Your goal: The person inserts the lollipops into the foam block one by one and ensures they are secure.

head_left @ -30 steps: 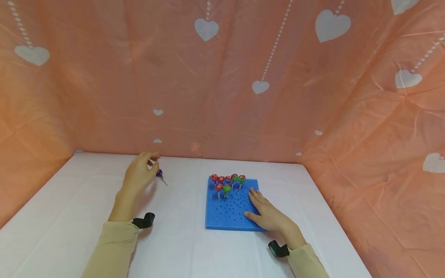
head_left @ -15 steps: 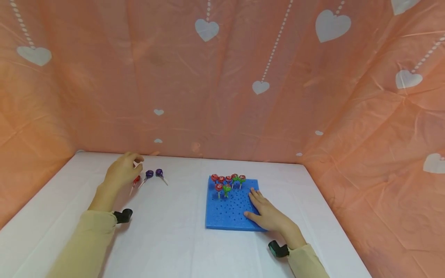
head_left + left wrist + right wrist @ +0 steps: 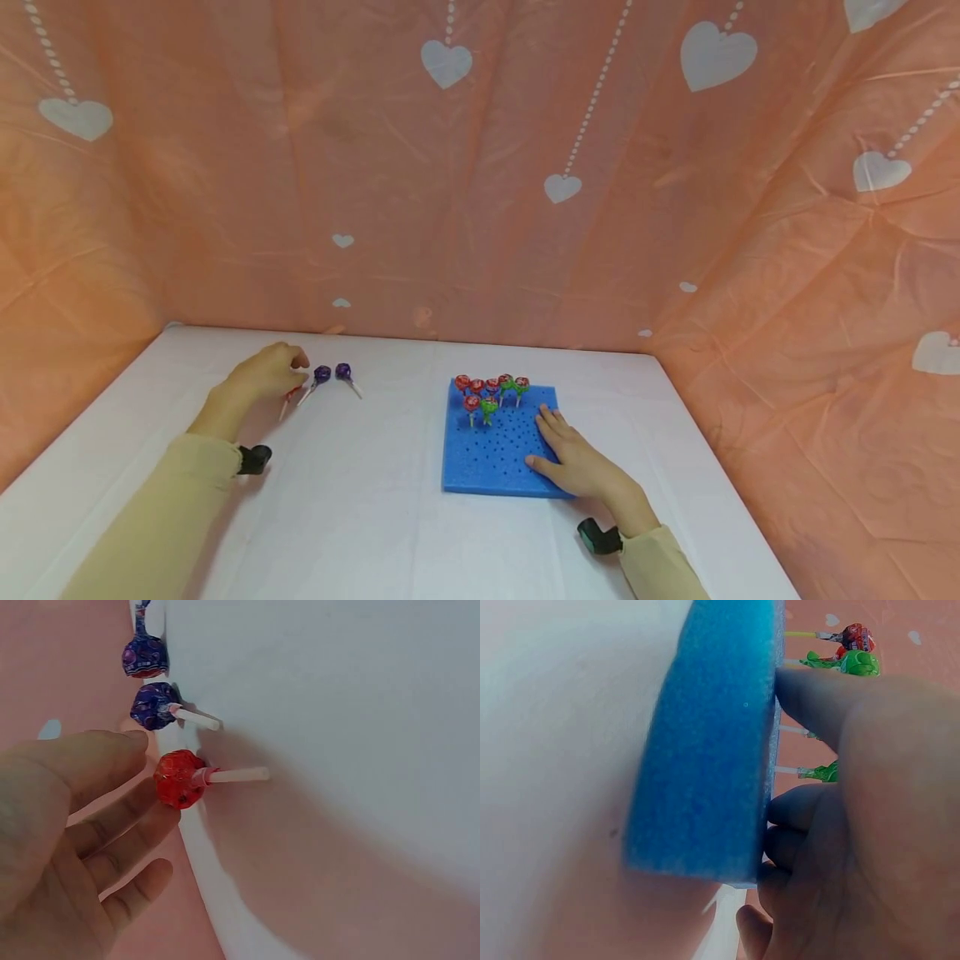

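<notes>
My left hand (image 3: 264, 372) is at a red-wrapped lollipop (image 3: 180, 778) on the left of the table. In the left wrist view its thumb stands off above the candy head, and the loosely bent fingers reach behind it, one fingertip right at the wrapper. The stick points away from the palm. Two purple lollipops (image 3: 322, 374) lie just right of this hand. My right hand (image 3: 577, 461) rests with spread, straight fingers on the right part of a blue foam block (image 3: 468, 473) dotted with holes. Several red and green lollipops (image 3: 489, 407) stand upright in its far left part.
A white cloth covers the table (image 3: 375, 517). An orange curtain (image 3: 480, 250) with white hearts rises along the back and both sides, close behind the purple lollipops.
My left hand has moved left from beside the purple lollipops, uncovering them, and has lowered to the red one. My right hand and the foam block have stayed put.
</notes>
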Available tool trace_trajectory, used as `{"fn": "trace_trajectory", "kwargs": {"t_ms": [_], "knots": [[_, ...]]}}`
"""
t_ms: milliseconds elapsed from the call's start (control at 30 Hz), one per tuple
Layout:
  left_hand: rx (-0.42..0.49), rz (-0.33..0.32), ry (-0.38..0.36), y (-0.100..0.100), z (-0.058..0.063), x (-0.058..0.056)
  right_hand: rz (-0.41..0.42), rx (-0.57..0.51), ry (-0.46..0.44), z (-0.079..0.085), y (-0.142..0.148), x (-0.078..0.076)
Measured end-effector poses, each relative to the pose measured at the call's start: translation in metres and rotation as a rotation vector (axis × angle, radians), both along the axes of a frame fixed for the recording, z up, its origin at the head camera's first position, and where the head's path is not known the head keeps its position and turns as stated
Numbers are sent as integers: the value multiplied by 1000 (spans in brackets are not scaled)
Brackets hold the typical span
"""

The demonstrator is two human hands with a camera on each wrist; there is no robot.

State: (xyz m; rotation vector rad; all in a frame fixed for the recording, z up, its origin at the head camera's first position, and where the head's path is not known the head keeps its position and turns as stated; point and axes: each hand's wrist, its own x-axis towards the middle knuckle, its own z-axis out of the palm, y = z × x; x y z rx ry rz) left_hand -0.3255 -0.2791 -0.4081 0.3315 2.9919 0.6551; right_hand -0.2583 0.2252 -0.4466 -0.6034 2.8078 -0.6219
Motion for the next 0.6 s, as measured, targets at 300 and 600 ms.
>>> {"fn": "trace_trajectory", "kwargs": {"t_ms": [300,600], "knots": [[-27,-38,10,-1,-4,4,5,-15,-6,0,0,1],[-48,-40,17,-5,-10,3,-1,-3,-3,-2,1,-2]]}}
